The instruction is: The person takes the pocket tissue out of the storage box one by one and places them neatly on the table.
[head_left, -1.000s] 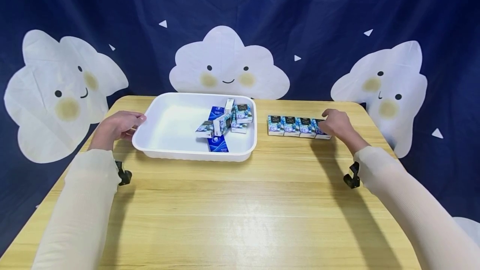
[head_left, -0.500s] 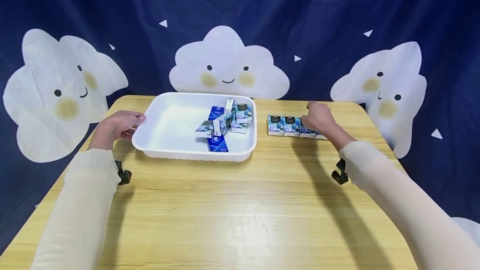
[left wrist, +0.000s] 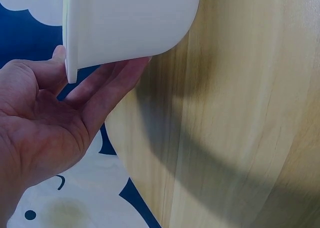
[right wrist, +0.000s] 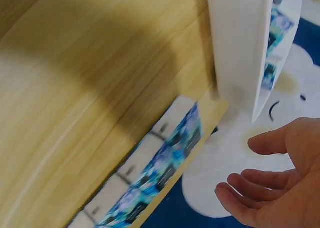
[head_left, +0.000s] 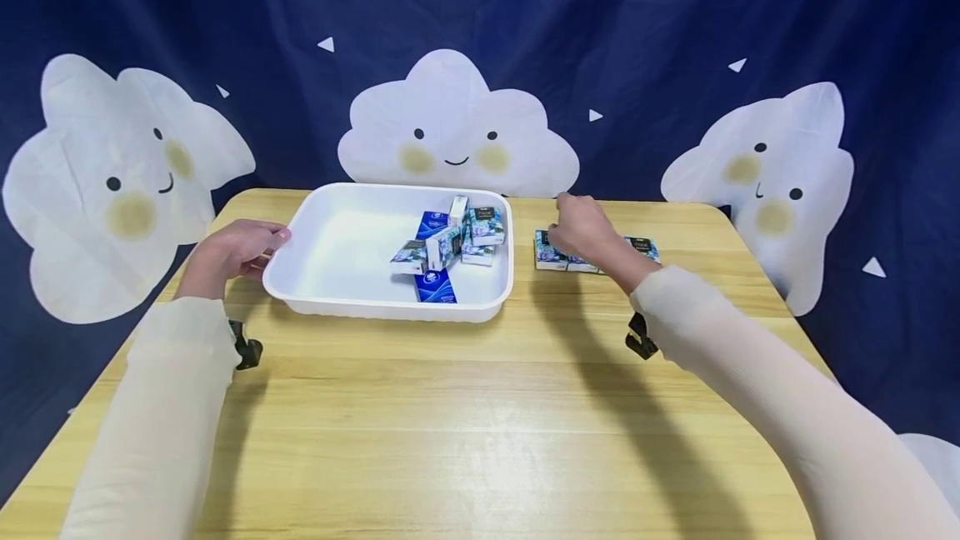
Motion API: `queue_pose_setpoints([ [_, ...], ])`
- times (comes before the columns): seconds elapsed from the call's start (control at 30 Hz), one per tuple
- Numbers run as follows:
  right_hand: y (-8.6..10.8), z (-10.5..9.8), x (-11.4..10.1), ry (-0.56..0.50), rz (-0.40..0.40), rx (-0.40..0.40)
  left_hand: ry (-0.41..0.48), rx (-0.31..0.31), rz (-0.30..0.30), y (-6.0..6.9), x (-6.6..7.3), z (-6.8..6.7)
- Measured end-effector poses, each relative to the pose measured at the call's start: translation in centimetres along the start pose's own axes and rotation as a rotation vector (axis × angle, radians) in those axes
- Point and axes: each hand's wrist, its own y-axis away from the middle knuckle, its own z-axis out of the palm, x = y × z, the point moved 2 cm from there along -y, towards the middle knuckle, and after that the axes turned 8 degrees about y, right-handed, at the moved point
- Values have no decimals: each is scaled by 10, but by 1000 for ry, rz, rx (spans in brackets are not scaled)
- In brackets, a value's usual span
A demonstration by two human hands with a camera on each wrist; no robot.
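The left hand point(head_left: 238, 248) holds the left rim of a white tray point(head_left: 300, 303); in the left wrist view its thumb lies on the rim and its fingers reach under the tray wall point(left wrist: 130, 23). Several small tissue packs, floral ones point(head_left: 487, 226) and blue ones point(head_left: 437, 287), lie jumbled in the tray's right half. Above a row of floral packs point(head_left: 551, 252) right of the tray hovers the right hand point(head_left: 588, 232), partly covering the middle ones. In the right wrist view that hand point(right wrist: 280, 173) has loosely bent fingers, thumb apart, nothing between them, beside the row point(right wrist: 160, 158).
A light wooden table point(head_left: 450, 407) carries the tray and the row near its far edge. Behind it hangs a dark blue curtain point(head_left: 637, 40) with white smiling clouds. Each wrist wears a black mount point(head_left: 246, 347).
The right hand has moved left along the row, from its right end to near its left end, uncovering the rightmost pack. The left hand and the tray have stayed in place.
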Motion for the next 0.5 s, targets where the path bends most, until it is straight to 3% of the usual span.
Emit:
queue_pose_setpoints([
  [0.37, -5, 4, -56, 51, -66, 11, -17, -13, 12, 0, 2, 0],
  [0.5, -4, 5, -79, 41, -85, -23, -13, -19, 12, 0, 2, 1],
])
